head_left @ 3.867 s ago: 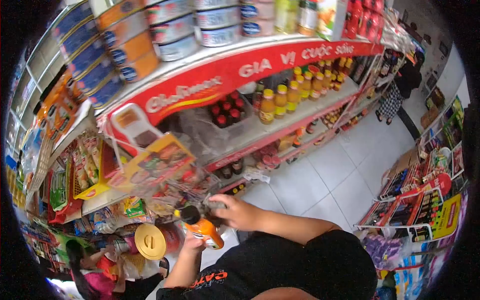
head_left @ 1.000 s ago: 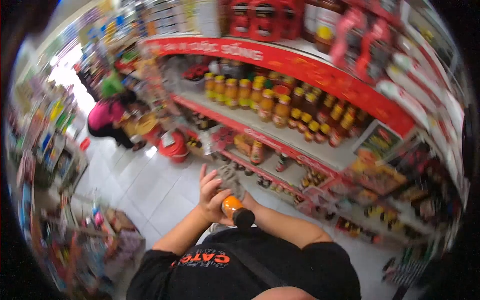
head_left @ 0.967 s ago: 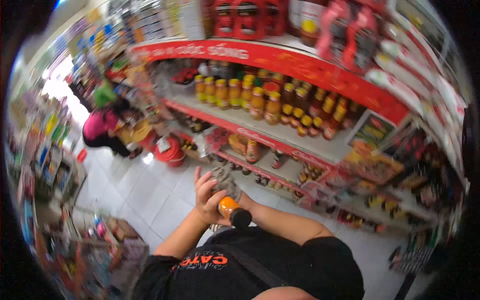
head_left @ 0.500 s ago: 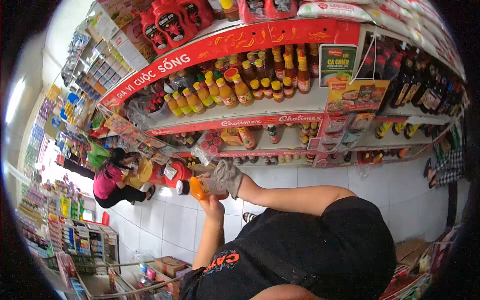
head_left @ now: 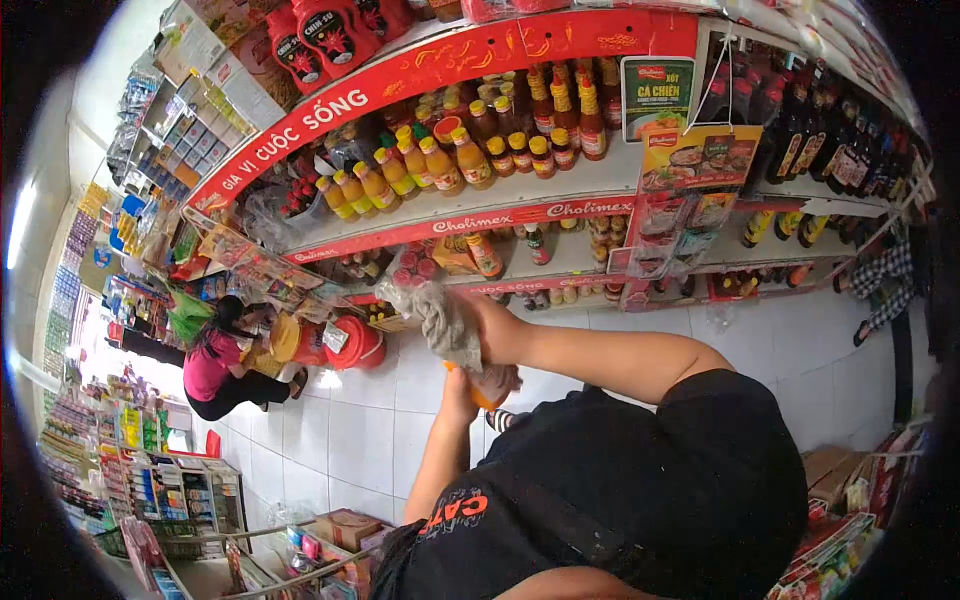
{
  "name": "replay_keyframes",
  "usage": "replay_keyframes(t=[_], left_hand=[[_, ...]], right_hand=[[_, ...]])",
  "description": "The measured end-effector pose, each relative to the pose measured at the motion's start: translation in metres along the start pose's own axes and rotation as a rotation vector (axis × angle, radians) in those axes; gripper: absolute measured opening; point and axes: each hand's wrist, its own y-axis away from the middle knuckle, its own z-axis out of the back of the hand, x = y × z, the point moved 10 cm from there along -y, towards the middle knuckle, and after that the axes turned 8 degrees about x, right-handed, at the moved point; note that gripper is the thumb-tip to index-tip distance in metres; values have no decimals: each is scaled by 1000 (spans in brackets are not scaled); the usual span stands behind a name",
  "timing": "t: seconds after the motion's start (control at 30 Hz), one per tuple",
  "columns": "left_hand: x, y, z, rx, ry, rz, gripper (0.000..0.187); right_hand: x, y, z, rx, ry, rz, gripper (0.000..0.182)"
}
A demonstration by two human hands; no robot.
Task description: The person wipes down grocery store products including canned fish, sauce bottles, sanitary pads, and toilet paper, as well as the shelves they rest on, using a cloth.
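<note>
A grey cloth (head_left: 447, 322) is bunched in my right hand (head_left: 503, 332), its fingers closed round it. Just below it, my left hand (head_left: 458, 393) grips a bottle of orange sauce (head_left: 486, 399). The cloth and my right hand cover most of the bottle, so only an orange strip shows and its cap is hidden. Both hands are close together in front of my chest, above the tiled floor.
A shelf (head_left: 440, 226) with several yellow-capped sauce bottles (head_left: 470, 160) stands ahead. Hanging packets (head_left: 660, 225) fix to its front. To the left, a person in a pink top (head_left: 212, 365) crouches by a red bucket (head_left: 356, 345). Another person's checked clothing (head_left: 885, 285) shows at far right.
The bottle has turned and moved toward my body, its white label and dark cap no longer showing. The cloth has come over it, and the view has shifted slightly.
</note>
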Motion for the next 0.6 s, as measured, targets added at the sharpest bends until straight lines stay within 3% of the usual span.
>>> replay_keyframes(t=[0.07,0.13,0.23,0.33,0.43,0.53,0.6], left_hand=[[10,6,-7,190,145,118,83],[9,10,-6,233,131,164,82],[14,19,-1,167,117,239,78],[27,25,11,70,69,302,67],[38,30,38,-45,-110,340,55],[3,31,58,-158,-817,187,51],[-10,39,68,-175,-799,172,50]], right_hand=[[-29,3,0,2,-222,-108,52],[-40,5,-4,-26,-521,-35,48],[-26,12,5,5,323,-47,40],[-59,16,11,-96,483,-127,29],[-103,16,10,-116,-133,-408,26],[-106,18,0,-259,-346,-603,23],[-104,19,-21,-248,-459,-689,20]])
